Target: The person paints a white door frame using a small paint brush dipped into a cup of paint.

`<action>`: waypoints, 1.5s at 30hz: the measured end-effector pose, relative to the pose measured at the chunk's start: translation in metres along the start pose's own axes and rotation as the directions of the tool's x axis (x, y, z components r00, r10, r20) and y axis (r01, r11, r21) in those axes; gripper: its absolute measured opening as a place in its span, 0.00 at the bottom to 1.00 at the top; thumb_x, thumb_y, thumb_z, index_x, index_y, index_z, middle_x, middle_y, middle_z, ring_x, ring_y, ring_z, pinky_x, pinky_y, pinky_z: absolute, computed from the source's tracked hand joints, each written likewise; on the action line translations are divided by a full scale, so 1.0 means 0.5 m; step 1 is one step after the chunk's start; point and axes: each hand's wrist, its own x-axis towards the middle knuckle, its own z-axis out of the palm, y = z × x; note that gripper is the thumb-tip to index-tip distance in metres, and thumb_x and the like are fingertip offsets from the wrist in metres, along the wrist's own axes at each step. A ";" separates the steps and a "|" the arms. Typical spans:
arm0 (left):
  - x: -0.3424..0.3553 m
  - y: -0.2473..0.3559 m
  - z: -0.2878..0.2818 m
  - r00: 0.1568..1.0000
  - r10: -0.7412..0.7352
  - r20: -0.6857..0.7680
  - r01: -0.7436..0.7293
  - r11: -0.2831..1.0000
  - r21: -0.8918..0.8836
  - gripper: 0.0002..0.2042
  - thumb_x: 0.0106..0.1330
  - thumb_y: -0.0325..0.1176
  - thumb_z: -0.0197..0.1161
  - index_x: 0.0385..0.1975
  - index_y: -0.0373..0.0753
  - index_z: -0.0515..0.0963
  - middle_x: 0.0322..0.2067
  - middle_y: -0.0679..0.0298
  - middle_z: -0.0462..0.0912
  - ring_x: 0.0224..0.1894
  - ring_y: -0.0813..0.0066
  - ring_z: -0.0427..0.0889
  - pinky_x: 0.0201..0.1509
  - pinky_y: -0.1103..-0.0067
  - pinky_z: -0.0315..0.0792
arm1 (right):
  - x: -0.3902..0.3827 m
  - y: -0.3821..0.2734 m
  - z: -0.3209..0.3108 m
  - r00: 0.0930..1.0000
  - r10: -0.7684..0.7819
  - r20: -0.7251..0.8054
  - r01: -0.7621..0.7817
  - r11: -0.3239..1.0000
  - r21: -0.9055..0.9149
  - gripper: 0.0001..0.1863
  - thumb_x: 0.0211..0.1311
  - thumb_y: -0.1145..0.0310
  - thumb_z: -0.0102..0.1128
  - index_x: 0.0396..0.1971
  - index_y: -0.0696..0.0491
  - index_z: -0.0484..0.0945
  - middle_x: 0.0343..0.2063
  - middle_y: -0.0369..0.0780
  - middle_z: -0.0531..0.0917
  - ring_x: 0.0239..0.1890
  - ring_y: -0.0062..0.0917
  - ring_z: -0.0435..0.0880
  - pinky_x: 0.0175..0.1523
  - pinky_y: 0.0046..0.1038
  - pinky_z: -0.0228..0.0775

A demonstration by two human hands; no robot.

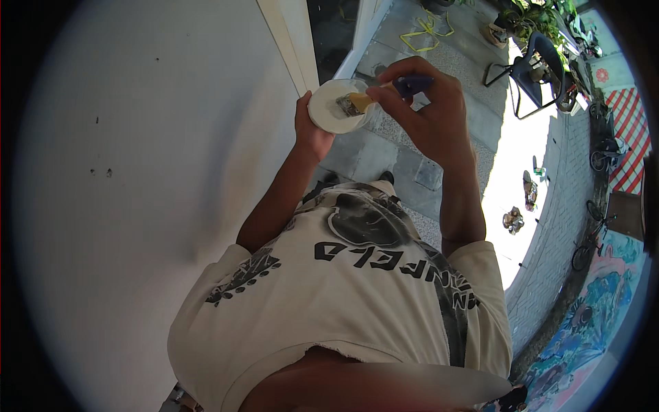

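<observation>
A person in a cream printed shirt (357, 295), seen from above, holds a round tub (334, 132) in front of the body, close to a pale wall (123, 226). The left hand's (314, 134) fingers are clamped on the tub's near left side; those beneath it are hidden from me. The right hand (436, 113) pinches a paintbrush (360, 103), thumb and fingers together on its handle, covering part of it; the dark blue end pokes out beyond. The feet mostly disappear below the shirt, and a blurred pale shape (439, 382) cuts across the bottom. The wall and a cream frame (292, 38) bound the left; grey paving (377, 154) stretches rightward towards a dark chair (539, 69), well apart. Inside the tub is a smooth white substance (324, 104), with the brush's smeared bristles over it; I cannot tell how deep they go.
</observation>
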 end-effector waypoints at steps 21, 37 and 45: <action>-0.033 0.018 0.020 0.998 0.050 0.042 -0.052 0.998 0.045 0.21 0.76 0.53 0.39 0.51 0.50 0.76 0.46 0.72 0.81 0.50 0.78 0.81 0.51 0.72 0.78 | 0.024 0.016 0.097 0.931 -0.111 0.349 0.223 0.928 -0.299 0.09 0.56 0.65 0.71 0.33 0.53 0.86 0.30 0.38 0.87 0.31 0.30 0.88 0.37 0.30 0.78; -0.023 0.011 -0.007 0.996 0.014 -0.093 -0.006 0.996 0.091 0.29 0.71 0.59 0.36 0.60 0.50 0.74 0.52 0.66 0.79 0.49 0.70 0.78 0.40 0.70 0.70 | -0.024 0.062 0.086 0.996 0.080 -0.050 -0.079 0.997 0.026 0.10 0.55 0.68 0.76 0.32 0.56 0.86 0.20 0.33 0.83 0.20 0.13 0.71 0.26 0.19 0.62; -0.009 0.002 -0.052 0.999 -0.043 -0.025 0.045 0.997 0.069 0.27 0.73 0.58 0.37 0.54 0.48 0.76 0.49 0.64 0.82 0.48 0.69 0.78 0.43 0.69 0.68 | -0.047 0.062 0.086 0.975 0.149 -0.162 -0.140 0.988 0.065 0.08 0.57 0.70 0.75 0.33 0.56 0.85 0.23 0.32 0.84 0.24 0.10 0.74 0.29 0.16 0.61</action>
